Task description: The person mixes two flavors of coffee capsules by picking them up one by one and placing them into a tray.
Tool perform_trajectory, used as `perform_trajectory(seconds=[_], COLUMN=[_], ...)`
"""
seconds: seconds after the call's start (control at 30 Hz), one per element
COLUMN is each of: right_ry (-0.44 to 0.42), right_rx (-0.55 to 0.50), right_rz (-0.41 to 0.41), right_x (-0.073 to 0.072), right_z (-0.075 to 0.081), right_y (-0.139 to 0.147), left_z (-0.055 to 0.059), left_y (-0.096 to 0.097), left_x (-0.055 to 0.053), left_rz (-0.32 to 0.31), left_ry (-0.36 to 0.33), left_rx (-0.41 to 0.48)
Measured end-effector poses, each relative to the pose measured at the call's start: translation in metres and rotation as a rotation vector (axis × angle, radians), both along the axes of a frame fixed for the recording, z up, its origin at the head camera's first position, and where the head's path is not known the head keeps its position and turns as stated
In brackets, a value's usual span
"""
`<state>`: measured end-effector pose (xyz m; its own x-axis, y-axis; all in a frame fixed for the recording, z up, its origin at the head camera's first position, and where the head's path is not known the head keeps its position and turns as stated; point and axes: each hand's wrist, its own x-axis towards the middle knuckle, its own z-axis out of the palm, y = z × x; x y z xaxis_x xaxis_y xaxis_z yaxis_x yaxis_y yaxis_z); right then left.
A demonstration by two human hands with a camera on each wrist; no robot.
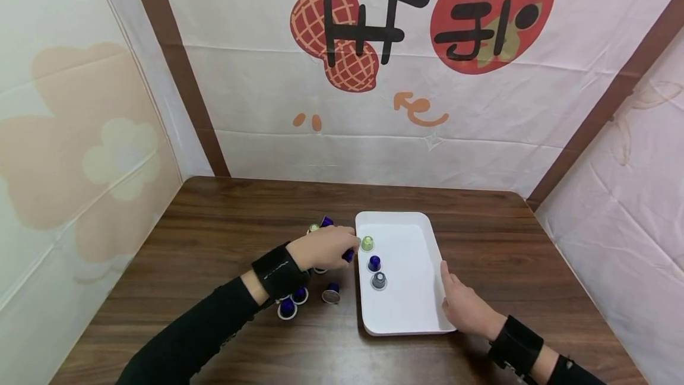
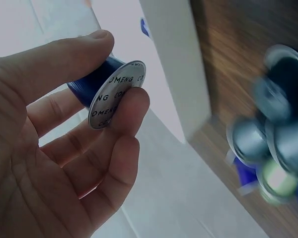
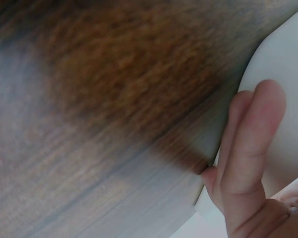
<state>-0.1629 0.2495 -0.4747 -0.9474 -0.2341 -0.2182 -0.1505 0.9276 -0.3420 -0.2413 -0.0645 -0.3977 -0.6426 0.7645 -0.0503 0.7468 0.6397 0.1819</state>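
Note:
Between thumb and fingertips my left hand (image 1: pixel 325 247) pinches a dark blue coffee capsule (image 2: pixel 95 83). Its printed foil lid (image 2: pixel 118 94) shows in the left wrist view. That hand is at the left edge of a white tray (image 1: pixel 408 308). Inside the tray, along its left side, a green capsule (image 1: pixel 367 243), a blue capsule (image 1: pixel 374 263) and a grey capsule (image 1: pixel 379 280) stand in a column. My right hand (image 1: pixel 471 306) rests against the tray's right edge, its fingers (image 3: pixel 248 148) extended along the rim.
Left of the tray, loose capsules lie on the wooden table (image 1: pixel 230 212), partly hidden by my left arm. Among them are blue capsules (image 1: pixel 287 308), a tipped capsule (image 1: pixel 332 294) and a green capsule (image 2: pixel 277 181). A printed cloth (image 1: pixel 256 76) hangs behind the table.

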Motion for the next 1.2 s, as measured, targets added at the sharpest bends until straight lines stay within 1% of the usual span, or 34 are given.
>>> perform_trajectory(seconds=[0.1, 0.2, 0.33, 0.57, 0.73, 0.93, 1.1, 1.2], right_ry=[0.003, 0.008, 0.01, 0.022, 0.036, 0.057, 0.038, 0.02], right_rx=[0.007, 0.015, 0.014, 0.008, 0.0, -0.003, -0.009, -0.013], right_rz=[0.0, 0.0, 0.0, 0.011, 0.022, 0.028, 0.021, 0.01], right_x=[0.0, -0.001, -0.002, -0.002, -0.002, -0.002, -0.002, -0.002], right_z=[-0.001, -0.003, -0.004, -0.005, -0.003, -0.002, -0.002, -0.002], right_y=[0.0, 0.001, 0.003, 0.003, 0.003, 0.002, 0.002, 0.001], left_z=[0.0, 0.001, 0.002, -0.007, -0.011, -0.009, -0.015, -0.017], left_y=[0.017, 0.032, 0.048, 0.068, 0.08, 0.092, 0.1, 0.103], left_x=[0.004, 0.008, 0.013, 0.017, 0.02, 0.023, 0.023, 0.023], left_rz=[-0.056, -0.092, -0.123, -0.201, -0.258, -0.285, -0.295, -0.288], left_ry=[0.018, 0.031, 0.035, 0.052, 0.081, 0.111, 0.144, 0.137], left_rx=[-0.023, -0.056, -0.089, -0.096, -0.109, -0.146, -0.189, -0.191])
